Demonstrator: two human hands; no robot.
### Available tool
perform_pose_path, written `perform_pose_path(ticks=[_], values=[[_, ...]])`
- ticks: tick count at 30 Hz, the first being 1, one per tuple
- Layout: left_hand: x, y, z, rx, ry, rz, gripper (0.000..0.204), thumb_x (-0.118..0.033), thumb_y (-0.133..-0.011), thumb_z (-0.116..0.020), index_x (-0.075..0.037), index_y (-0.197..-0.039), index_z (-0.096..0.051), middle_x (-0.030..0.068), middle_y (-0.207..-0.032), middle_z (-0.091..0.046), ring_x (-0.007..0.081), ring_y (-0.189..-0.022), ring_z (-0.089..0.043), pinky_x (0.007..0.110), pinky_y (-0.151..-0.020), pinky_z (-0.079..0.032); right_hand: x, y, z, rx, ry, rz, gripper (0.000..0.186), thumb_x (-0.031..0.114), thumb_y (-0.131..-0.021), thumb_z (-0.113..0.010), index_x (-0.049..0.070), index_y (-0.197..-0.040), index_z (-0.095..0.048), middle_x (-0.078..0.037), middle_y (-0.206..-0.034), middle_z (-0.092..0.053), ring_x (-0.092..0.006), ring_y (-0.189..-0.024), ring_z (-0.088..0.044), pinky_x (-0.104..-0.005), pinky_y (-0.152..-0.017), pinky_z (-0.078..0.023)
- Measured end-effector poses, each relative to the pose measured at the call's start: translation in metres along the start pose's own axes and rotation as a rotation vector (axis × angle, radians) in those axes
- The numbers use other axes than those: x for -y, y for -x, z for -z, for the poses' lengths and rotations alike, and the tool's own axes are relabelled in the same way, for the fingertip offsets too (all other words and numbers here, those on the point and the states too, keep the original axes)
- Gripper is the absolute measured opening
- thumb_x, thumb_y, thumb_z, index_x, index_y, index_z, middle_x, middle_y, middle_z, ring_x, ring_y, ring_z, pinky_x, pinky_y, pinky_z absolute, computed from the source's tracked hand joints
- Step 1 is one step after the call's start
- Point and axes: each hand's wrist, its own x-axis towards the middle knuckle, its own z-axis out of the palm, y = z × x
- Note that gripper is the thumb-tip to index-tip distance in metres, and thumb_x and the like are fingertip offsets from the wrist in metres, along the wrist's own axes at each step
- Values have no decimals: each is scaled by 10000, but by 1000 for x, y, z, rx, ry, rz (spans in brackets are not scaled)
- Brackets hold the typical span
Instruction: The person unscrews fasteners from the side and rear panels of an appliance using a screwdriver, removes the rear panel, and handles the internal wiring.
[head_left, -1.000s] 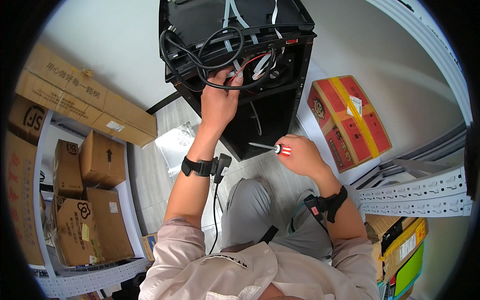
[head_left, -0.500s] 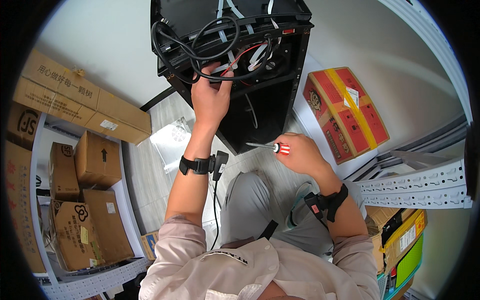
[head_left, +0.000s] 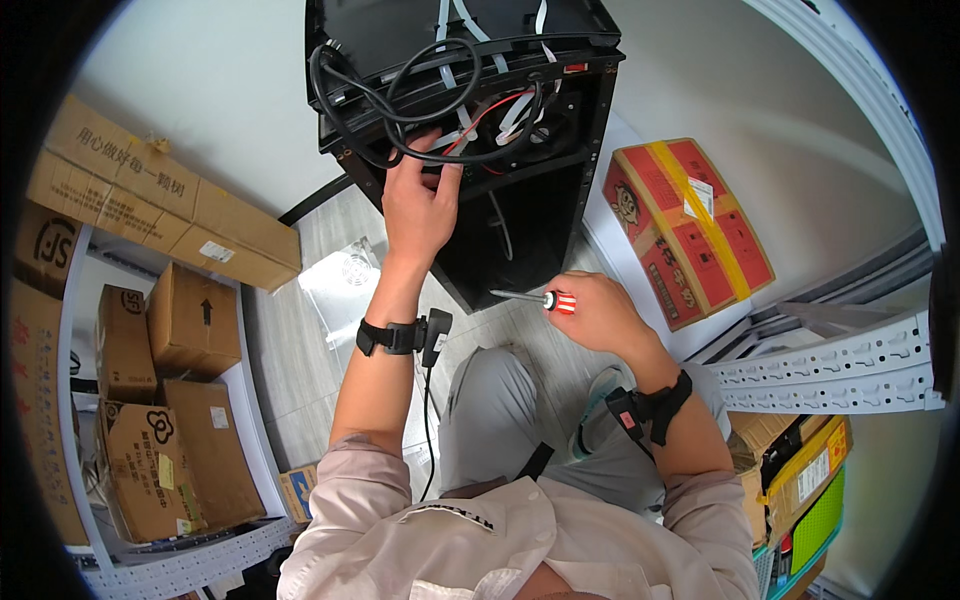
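A tall black appliance cabinet point(head_left: 525, 262) stands open in front of me, with a recess of wiring above a hollow lower bay. My left hand point(head_left: 420, 215) reaches into the wiring recess, its fingers curled and partly hidden behind a looped black power cable point(head_left: 385, 100). What those fingers grip cannot be made out. Close to them run a red wire point(head_left: 487, 118) and several white tubes or straps point(head_left: 468, 122). My right hand point(head_left: 600, 312) grips a screwdriver point(head_left: 560, 302) by its red-and-white striped handle. The metal shaft points left, apart from the cabinet, near its lower edge.
A flat, shiny metal panel point(head_left: 340, 285) with a round vent lies on the floor to the left. A red carton point(head_left: 690, 230) stands at the right by the wall. Shelves of cardboard boxes point(head_left: 195, 320) flank the left; a white perforated rack beam point(head_left: 830, 365) juts in at right.
My right hand and the screwdriver have dipped very slightly toward me. The left hand stays in the recess, almost unmoved.
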Motion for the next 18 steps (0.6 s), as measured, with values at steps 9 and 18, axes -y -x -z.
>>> perform_pose_path(ticks=[9,18], values=[[-12,-1,4,96,-21,-20,380,-98,-881,-680,-22,-1240,-583,128,-1240,-545,149,-760,-658,256,-664,-541,-12,3,1,-54,-28,30,179,197,-784,-656,78,-916,-670,-101,-896,-671,-339,-840,-641,-419,-735,-518],[-10,7,-4,-38,4,-33,488,-41,-872,-676,19,-1315,-480,139,-1261,-477,151,-787,-666,242,-652,-529,-15,5,6,-90,-26,34,175,199,-782,-657,72,-903,-666,-103,-885,-671,-345,-832,-640,-424,-721,-516]])
